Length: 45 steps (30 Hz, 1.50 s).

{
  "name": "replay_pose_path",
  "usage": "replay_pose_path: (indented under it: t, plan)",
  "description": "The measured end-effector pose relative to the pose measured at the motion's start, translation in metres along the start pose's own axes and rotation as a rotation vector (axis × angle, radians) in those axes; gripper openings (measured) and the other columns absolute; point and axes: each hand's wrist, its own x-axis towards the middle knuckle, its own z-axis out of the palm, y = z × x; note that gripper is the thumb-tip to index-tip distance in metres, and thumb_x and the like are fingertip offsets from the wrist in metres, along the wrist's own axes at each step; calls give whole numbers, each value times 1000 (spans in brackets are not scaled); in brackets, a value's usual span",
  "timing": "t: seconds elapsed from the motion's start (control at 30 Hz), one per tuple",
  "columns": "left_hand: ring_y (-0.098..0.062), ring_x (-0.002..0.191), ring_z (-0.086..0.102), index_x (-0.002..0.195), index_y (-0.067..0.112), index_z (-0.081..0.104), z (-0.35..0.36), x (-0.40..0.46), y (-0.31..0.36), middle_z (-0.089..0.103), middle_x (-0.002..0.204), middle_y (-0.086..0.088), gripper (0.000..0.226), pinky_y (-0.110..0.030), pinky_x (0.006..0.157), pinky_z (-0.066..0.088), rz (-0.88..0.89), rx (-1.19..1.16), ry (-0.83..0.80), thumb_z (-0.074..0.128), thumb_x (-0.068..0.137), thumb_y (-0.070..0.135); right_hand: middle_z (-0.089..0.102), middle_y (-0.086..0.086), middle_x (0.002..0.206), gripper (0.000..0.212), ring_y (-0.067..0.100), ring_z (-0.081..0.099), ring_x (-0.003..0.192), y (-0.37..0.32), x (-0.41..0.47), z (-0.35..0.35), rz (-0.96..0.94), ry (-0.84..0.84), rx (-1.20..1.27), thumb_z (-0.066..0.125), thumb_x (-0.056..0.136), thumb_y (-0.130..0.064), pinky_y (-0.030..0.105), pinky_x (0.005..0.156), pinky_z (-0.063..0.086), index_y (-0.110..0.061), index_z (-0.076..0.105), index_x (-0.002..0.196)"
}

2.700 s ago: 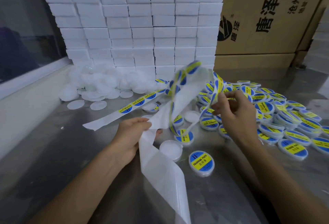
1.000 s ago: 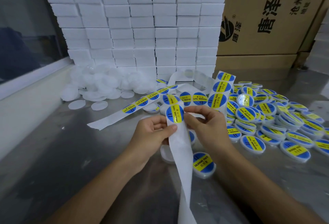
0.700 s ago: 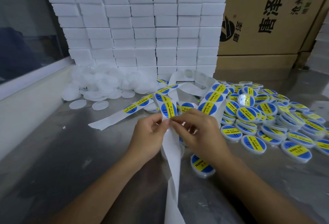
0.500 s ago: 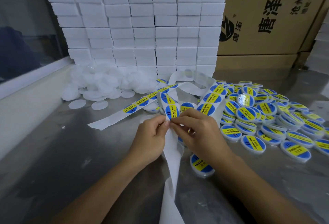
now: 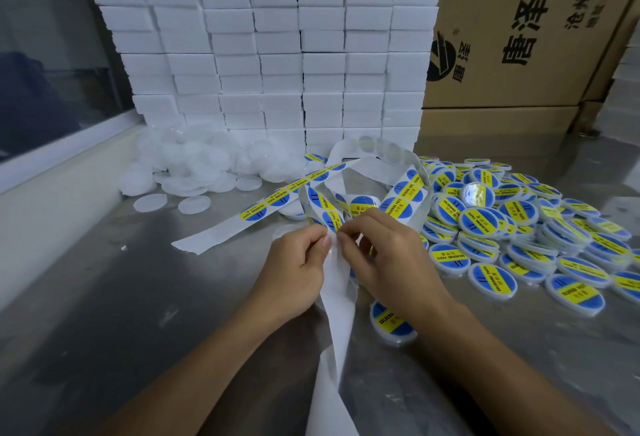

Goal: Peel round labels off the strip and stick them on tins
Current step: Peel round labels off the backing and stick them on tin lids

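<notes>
head view: label-peel step, judged from the hand pose.
left hand (image 5: 294,274): backing strip (image 5: 337,297) is pinched between thumb and forefinger, just below the next label (image 5: 331,221).
right hand (image 5: 388,262): fingertips are closed on the label's lower edge, touching the left thumb.
strip run: spent white backing hangs down below the fingers; loaded labels loop away above them.
technique: backing is best bent sharply back at the edge so the label lifts; adhesive face should be kept off the fingertips.
target: labelled tins (image 5: 502,227) are heaped right of the fingers; plain tins (image 5: 194,165) lie far left.
risk: label may crease or tear if yanked.
</notes>
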Motion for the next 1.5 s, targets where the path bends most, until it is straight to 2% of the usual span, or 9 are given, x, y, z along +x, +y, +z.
replay_pose_path:
  t: [0.13,0.4,0.6,0.7,0.87,1.1,1.27,1.4,1.5]
  plan:
    - [-8,58,34,68,5,48,-1,0,-2,38,59,5,29,-28,56,30,-6,18,-8,50,97,6,65,-1,78,4,13,58,62,5,0,-1,125,77,112,69,89,-9,37,61,51,-7,70,86]
    - [-15,68,44,84,-7,61,-2,2,-7,56,76,-26,23,-32,65,36,-92,-36,0,49,98,8,58,-5,52,16,5,50,49,12,10,-9,768,177,655,69,86,-9,18,52,46,-11,71,70]
    - [-34,89,63,90,2,68,-4,4,-12,69,89,-18,20,-45,81,50,-172,-60,57,52,97,12,51,-2,53,31,9,44,49,17,14,-14,1083,173,1014,71,85,-10,22,49,42,-16,66,54]
    - [-27,72,63,85,5,68,-4,5,-16,70,79,-12,18,-43,73,51,-206,-81,64,55,95,13,60,2,59,18,9,50,48,16,15,-16,1195,179,1122,72,84,-8,19,44,45,-10,67,67]
    - [1,49,54,83,28,52,-4,5,-25,65,56,13,19,-11,54,40,-238,-36,136,67,87,17,74,8,76,7,10,69,61,16,14,-16,1128,205,1175,67,89,-8,17,52,54,-4,71,84]
    - [0,54,54,67,30,60,-7,6,-37,63,61,10,23,-11,57,40,-206,96,131,73,83,19,76,9,82,8,14,73,77,8,14,-13,949,198,1168,71,83,-3,19,67,57,-7,75,89]
    - [-8,60,56,86,29,71,0,0,-29,66,75,20,10,-11,58,40,-50,118,-24,68,87,19,76,15,93,33,21,74,91,-10,11,-2,846,55,1369,82,57,-15,33,81,60,-9,80,90]
    - [-7,70,58,100,29,73,-2,-2,-27,66,80,18,18,-8,63,41,5,156,-73,64,90,18,76,13,95,14,20,73,99,-15,7,4,844,33,1224,76,78,-11,41,92,57,-13,79,92]
    - [-1,70,58,89,25,75,-12,10,-33,64,74,21,19,-4,64,40,-103,196,87,64,86,10,77,7,87,7,17,73,93,-11,7,3,874,74,1151,74,83,-9,46,93,56,-15,79,85]
